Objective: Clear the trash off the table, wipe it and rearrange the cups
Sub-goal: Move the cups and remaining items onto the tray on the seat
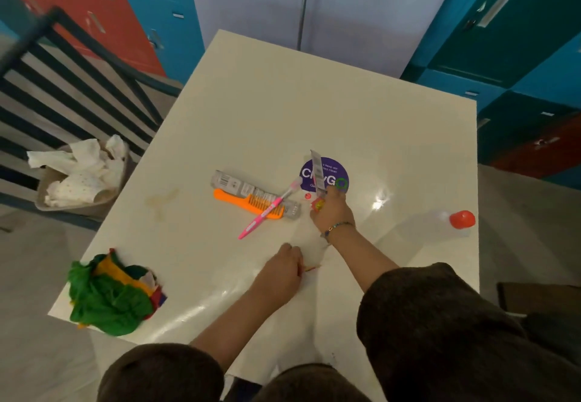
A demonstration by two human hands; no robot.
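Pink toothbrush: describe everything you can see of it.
The pink toothbrush looks like plastic, with paler markings on its handle and a pale bristled head. It lies flat and diagonal on the cream table, with its head toward the purple sticker and its handle end toward the near edge. Its middle crosses over the orange comb and the grey packaging, resting on them.
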